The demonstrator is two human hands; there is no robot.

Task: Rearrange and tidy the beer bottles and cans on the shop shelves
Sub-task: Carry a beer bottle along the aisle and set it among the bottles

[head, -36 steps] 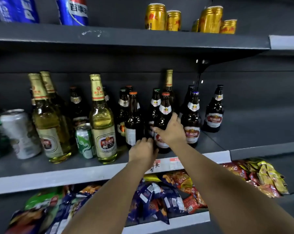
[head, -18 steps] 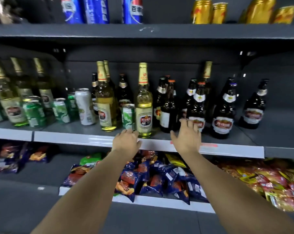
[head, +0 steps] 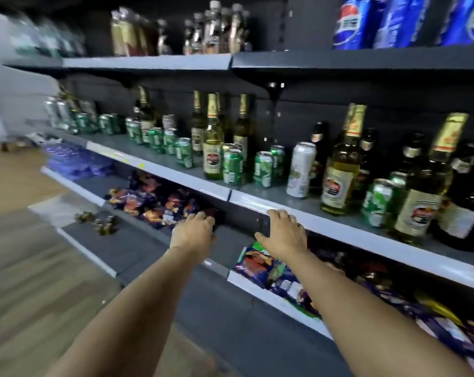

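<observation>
The middle shelf (head: 257, 200) carries a mixed row of beer. Several green cans (head: 232, 167) stand near its front edge, a white can (head: 301, 170) sits among them, and gold-foil clear bottles (head: 339, 170) and dark brown bottles (head: 464, 202) fill the right part. My left hand (head: 193, 231) hangs below the shelf edge with fingers loosely curled and holds nothing. My right hand (head: 283, 232) has its fingers spread just under the white shelf lip, also holding nothing. The view is motion-blurred.
The top shelf (head: 339, 59) holds blue Pepsi cans (head: 351, 23) and blurred small bottles (head: 217, 28). Snack bags (head: 159, 202) fill the lower shelf. A low grey ledge runs along the wooden floor (head: 26, 254) at left.
The view has swung left along the aisle. Both hands have left the brown bottles, dropped below the middle shelf's edge and hold nothing.
</observation>
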